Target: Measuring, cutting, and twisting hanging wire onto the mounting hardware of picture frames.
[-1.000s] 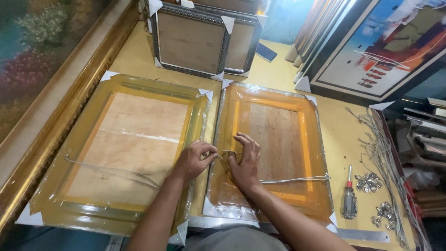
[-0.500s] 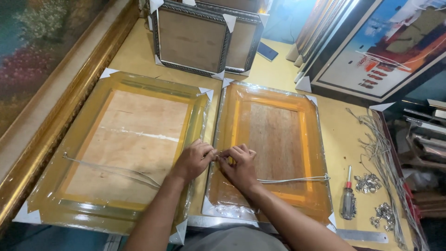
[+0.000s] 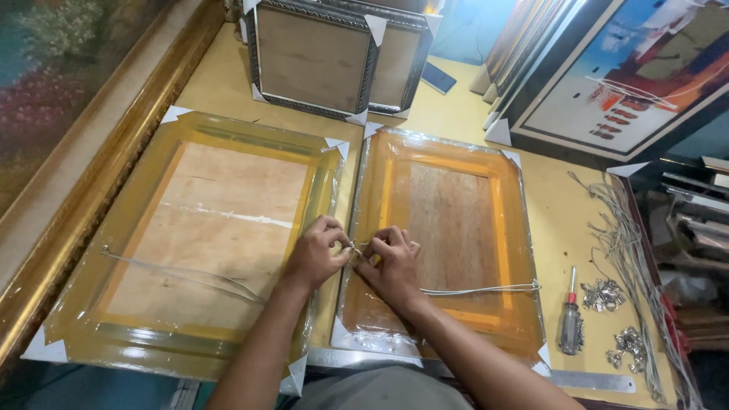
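Hanging wire (image 3: 471,289) lies across the back of the right-hand wrapped frame (image 3: 448,243) on the yellow table (image 3: 562,220). Left hand (image 3: 315,254) and right hand (image 3: 391,262) pinch its left end at the frame's edge, seemingly fastening it; steady twisting looks needed.

Yellow worktop (image 3: 463,99), evenly lit. Big gilt-framed painting (image 3: 68,114) along left edge. Two dark frames (image 3: 311,61) stacked upright at far side, backs showing. More framed pictures (image 3: 638,83) leaning at right against blue wall (image 3: 474,23). Right side: wire bundle (image 3: 630,250), screwdriver (image 3: 569,323), small metal clips (image 3: 604,294), steel ruler (image 3: 596,380).
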